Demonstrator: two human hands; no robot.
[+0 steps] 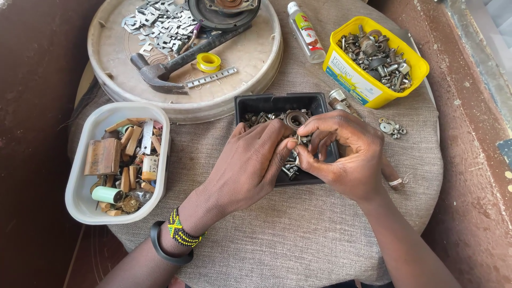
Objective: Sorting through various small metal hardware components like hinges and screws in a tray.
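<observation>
Both hands meet over a black rectangular tray (266,101) full of nuts, bolts and bearings. My left hand (250,162) and my right hand (344,152) pinch the same small metal part (297,141) between their fingertips, just above the tray's middle. The part is tiny and mostly hidden by the fingers. A beaded bracelet and a black band (169,242) sit on my left wrist.
A white tub (85,205) of wooden bits and small parts stands at left. At the back, a round tray (250,64) holds a hammer (181,64), yellow tape roll (208,62) and metal clips. At right stand a yellow tub (352,82) of hardware, a small bottle (305,31) and loose washers (391,128).
</observation>
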